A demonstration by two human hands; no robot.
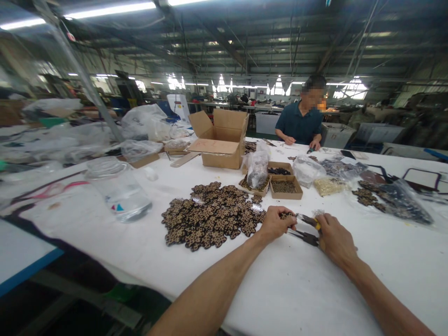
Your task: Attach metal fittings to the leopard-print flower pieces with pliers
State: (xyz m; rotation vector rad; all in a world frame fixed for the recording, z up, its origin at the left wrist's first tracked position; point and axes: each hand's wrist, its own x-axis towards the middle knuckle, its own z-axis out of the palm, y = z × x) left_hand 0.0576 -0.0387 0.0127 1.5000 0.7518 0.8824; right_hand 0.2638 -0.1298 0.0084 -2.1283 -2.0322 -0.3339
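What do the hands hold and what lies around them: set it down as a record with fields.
Left hand: pinches a leopard-print piece
Right hand: grips pliers, yellow on the handle
Beside left hand: pile of leopard-print cutouts
Beyond hands: small cardboard tray of tiny pieces; open cardboard box
Far left: clear jar
Across table: person in a dark shirt
Surface: white table
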